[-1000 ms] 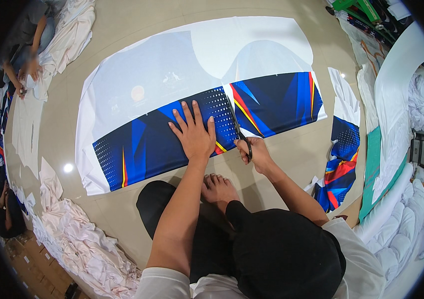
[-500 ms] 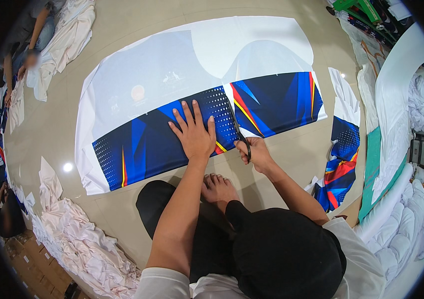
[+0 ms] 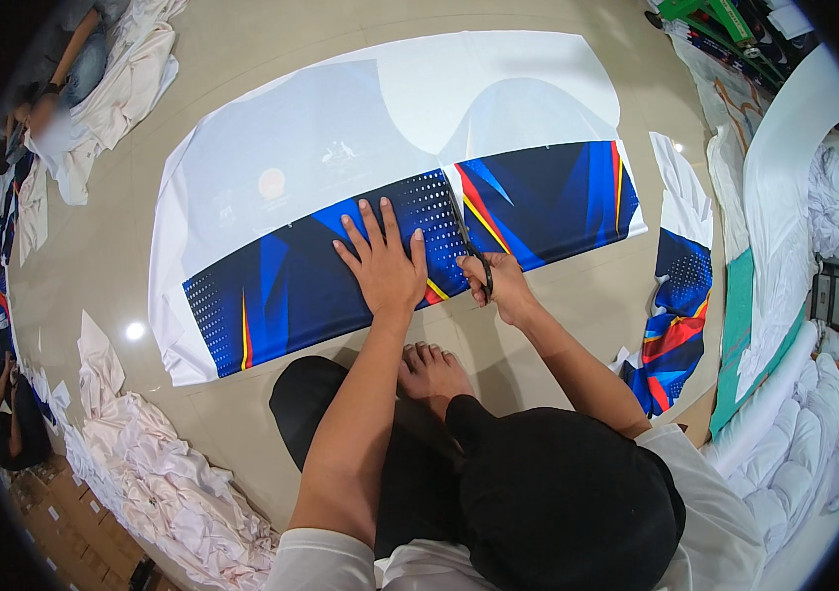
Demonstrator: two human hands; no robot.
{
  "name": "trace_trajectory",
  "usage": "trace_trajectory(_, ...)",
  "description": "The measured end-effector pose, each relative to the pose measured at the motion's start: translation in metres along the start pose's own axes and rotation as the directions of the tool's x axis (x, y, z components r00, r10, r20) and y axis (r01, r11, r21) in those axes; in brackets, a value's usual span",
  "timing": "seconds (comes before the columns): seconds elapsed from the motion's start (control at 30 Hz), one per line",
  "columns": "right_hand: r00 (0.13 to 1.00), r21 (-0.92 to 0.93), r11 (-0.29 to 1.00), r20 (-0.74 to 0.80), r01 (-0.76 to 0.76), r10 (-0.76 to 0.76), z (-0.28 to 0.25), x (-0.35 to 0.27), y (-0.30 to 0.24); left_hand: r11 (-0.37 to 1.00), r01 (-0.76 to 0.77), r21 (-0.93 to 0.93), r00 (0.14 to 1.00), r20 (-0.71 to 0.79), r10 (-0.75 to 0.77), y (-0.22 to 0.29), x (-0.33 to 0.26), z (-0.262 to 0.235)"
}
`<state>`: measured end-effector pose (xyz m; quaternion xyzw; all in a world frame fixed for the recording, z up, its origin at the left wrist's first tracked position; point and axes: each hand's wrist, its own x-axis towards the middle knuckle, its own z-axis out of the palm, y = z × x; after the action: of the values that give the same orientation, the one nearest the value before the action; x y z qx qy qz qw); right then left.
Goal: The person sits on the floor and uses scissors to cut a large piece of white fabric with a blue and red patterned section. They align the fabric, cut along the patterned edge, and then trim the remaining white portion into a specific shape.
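Note:
A wide sheet of printed fabric (image 3: 316,281) lies on the tiled floor. Its far part is whitish with faint marks, while a navy and blue band with red, yellow and white-dotted patterns runs along the near side. My left hand (image 3: 385,271) presses flat on this band with its fingers spread. Black-handled scissors (image 3: 487,280) are gripped in my right hand (image 3: 508,289). Their blades lie at the cut between the dotted section and the right-hand printed section (image 3: 557,212). The blade tips are hard to make out against the dark print.
A crumpled offcut (image 3: 680,295) of similar print lies at the right. Pale cloth (image 3: 158,463) is heaped at the lower left, and white rolls (image 3: 784,463) lie at the right edge. Another person (image 3: 74,59) sits at the far left beside more white cloth. My bare foot (image 3: 436,379) is close to the fabric.
My right hand and the scissors have moved slightly farther along the cut, away from me. The left hand has stayed in place. The person at the far left has shifted.

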<state>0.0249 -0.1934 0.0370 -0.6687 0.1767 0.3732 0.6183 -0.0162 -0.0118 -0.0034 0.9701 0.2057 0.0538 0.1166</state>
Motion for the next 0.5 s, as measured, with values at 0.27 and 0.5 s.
trace_trajectory(0.27, 1.000, 0.021, 1.000, -0.001, -0.019, 0.019, 0.0007, -0.0003, -0.0015, 1.000, 0.004, 0.004, 1.000, 0.006, -0.004, 0.0000, 0.0000, -0.0004)
trace_trajectory(0.5, 1.000, -0.004, 1.000, 0.010, -0.006, 0.006, -0.0001, -0.0008, -0.0011, 1.000, 0.009, 0.005, 1.000, 0.015, -0.009, -0.0003, 0.0001, -0.0006)
